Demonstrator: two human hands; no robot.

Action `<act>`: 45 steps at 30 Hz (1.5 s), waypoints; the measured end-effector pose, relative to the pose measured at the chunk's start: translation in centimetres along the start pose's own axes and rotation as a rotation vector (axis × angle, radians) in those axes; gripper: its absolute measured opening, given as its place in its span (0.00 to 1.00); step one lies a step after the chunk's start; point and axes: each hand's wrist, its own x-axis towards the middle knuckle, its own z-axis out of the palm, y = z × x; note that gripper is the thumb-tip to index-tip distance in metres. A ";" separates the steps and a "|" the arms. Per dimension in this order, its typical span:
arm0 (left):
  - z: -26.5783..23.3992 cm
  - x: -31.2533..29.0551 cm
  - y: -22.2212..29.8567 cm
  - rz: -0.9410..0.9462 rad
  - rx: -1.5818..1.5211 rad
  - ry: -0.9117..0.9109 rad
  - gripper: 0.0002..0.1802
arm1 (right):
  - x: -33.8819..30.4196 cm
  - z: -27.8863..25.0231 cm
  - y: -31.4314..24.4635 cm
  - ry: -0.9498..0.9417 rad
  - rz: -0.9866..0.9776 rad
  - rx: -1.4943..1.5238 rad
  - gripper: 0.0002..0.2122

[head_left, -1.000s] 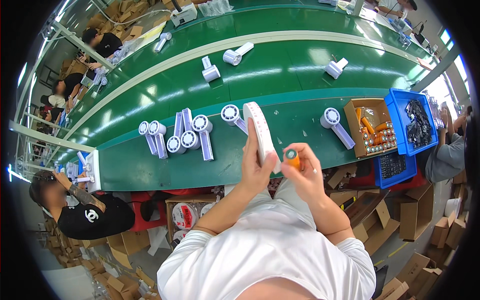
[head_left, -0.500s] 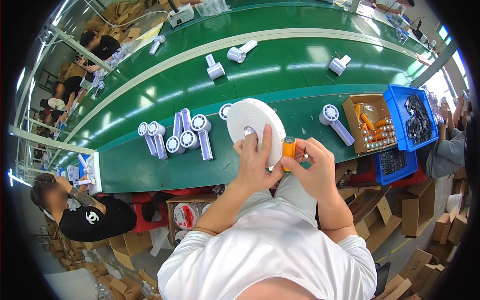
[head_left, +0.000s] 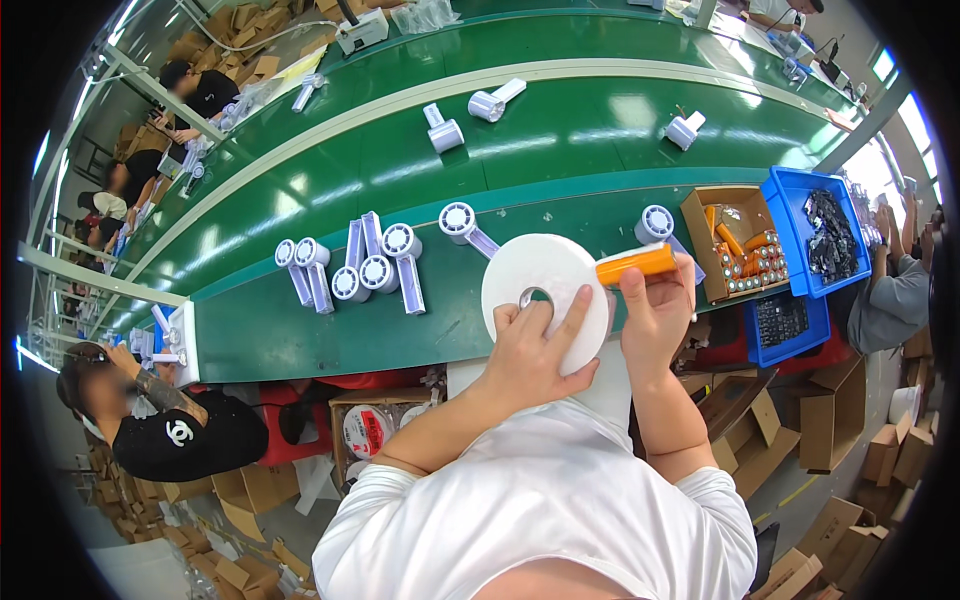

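My left hand [head_left: 528, 362] grips a large roll of white tape [head_left: 575, 262], some fingers hooked at its core hole and the index finger laid across its face. Between the thumb and fingers of my right hand [head_left: 656, 318] is an orange cylindrical battery [head_left: 645, 262], held sideways with its left end at the roll's right edge. Whether the battery touches the tape there I cannot tell. Behind the roll lies a pale lavender handheld fan housing [head_left: 457, 220], and another fan housing [head_left: 655, 224] is partly hidden behind the battery and my right hand.
Several fan housings [head_left: 378, 272] lie on the green bench to the left. At right stand a cardboard box [head_left: 708, 275] of orange batteries and blue bins [head_left: 793, 182] with black parts. Farther off, a green conveyor [head_left: 560, 140] carries housings. A person [head_left: 190, 430] sits at left.
The tape roll has come down and right and turned its face up. The battery has swung from upright to sideways, up and right with my right hand. Conveyor housings have shifted slightly right.
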 end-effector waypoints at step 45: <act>2.2 1.7 -15.6 -0.110 0.186 -0.508 0.11 | 2.2 -1.0 7.1 -1.244 0.243 -0.662 0.16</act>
